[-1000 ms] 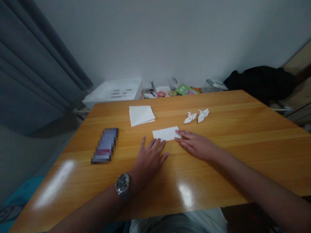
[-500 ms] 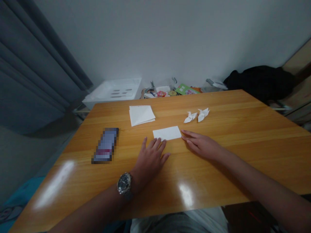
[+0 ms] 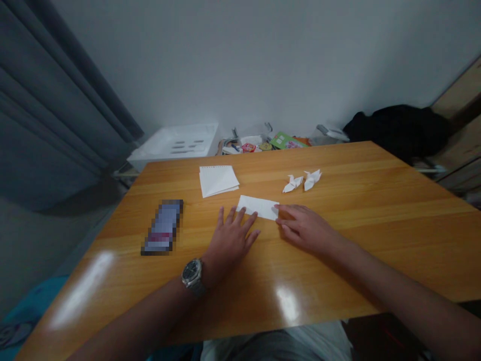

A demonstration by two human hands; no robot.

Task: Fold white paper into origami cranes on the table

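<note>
A white folded paper [image 3: 259, 205], a narrow strip, lies slightly slanted on the wooden table [image 3: 338, 281]. My left hand [image 3: 235, 238] rests palm down with its fingers spread, two fingertips touching the strip's near edge. At the strip's right end, the bent fingers of my right hand [image 3: 302, 225] grip the edge; its thumb is partly hidden. Beyond my right hand stand two white origami birds, one on the left [image 3: 292, 184] and one on the right [image 3: 312, 179]. A stack of white paper sheets [image 3: 218, 181] with a torn top edge lies behind the strip.
A phone [image 3: 163, 228], its screen pixelated, lies left of my left hand. Behind the table's far edge are a white plastic tray [image 3: 176, 140], assorted small items with a green booklet [image 3: 286, 141], and a dark cloth heap [image 3: 398, 128]. A grey curtain [image 3: 56, 90] hangs at left.
The folded paper has turned clockwise, its left end now farther away and its right end nearer. My right hand's fingers have come over its right end; my left hand's fingers have spread more.
</note>
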